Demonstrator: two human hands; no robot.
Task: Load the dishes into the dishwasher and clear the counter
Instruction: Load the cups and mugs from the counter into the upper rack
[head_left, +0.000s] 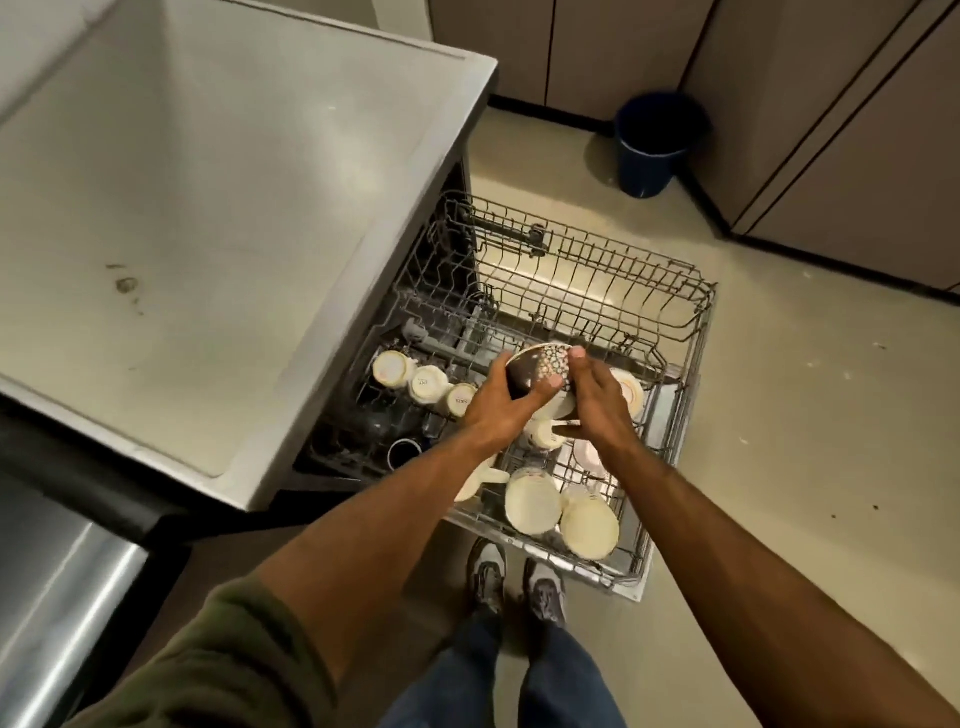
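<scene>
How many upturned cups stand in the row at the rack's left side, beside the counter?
3: one cup nearest the dishwasher, a second cup beside it, a third cup by the left hand. More may be hidden under the hands.

left hand (498, 410) and right hand (597, 395) gripping patterned bowl (540, 371) over pulled-out rack (670, 322), blue bin (652, 143) at 1 o'clock

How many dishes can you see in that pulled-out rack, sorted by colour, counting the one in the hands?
Dark bowl with a dotted pattern, held by the left hand and right hand: 1
Cream mugs in a row at the rack's left: 3
Cream bowls at the near edge: 2
Total clearly countable: 6. More pale pieces sit under the hands, too hidden to count.
</scene>
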